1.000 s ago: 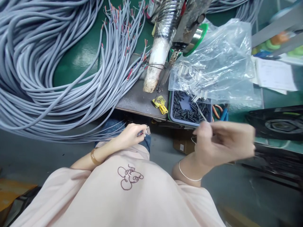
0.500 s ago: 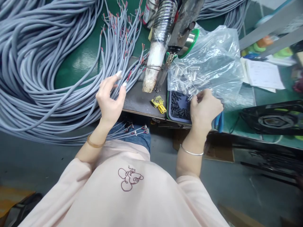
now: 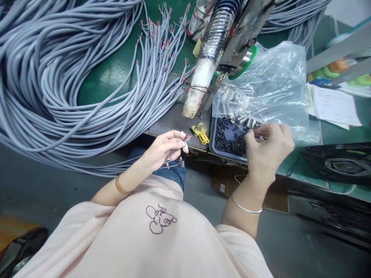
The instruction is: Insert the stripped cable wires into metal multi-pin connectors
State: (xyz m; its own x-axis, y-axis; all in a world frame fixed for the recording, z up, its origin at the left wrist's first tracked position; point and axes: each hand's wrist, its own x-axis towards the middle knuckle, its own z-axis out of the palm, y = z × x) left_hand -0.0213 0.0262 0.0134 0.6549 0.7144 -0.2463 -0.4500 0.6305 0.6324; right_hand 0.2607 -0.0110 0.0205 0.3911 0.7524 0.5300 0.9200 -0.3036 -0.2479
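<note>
My left hand (image 3: 168,147) is closed on the stripped end of a grey cable (image 3: 187,138), its thin coloured wires sticking out past the fingertips. It is held over my lap, just off the bench edge. My right hand (image 3: 268,144) is closed in a pinch above the right side of a shallow tray (image 3: 213,146) of small black tubes (image 3: 224,141). What lies between its fingertips is hidden. Silvery metal connectors (image 3: 242,117) lie beside those fingers, at the mouth of a clear plastic bag (image 3: 285,81). Finished-looking cable ends with connectors (image 3: 181,162) rest on my lap.
A big bundle of grey cables (image 3: 52,77) covers the left of the bench. A soldering iron (image 3: 213,92) on a stand points down beside a white-tipped flexible duct (image 3: 197,88). A yellow clip (image 3: 203,137) lies below them. A black fan (image 3: 342,164) and papers (image 3: 336,104) are at right.
My left hand has left the cable bundle, moving right and toward me with one cable end in its fingers. My right hand has shifted slightly right, still near the tray and bag.
</note>
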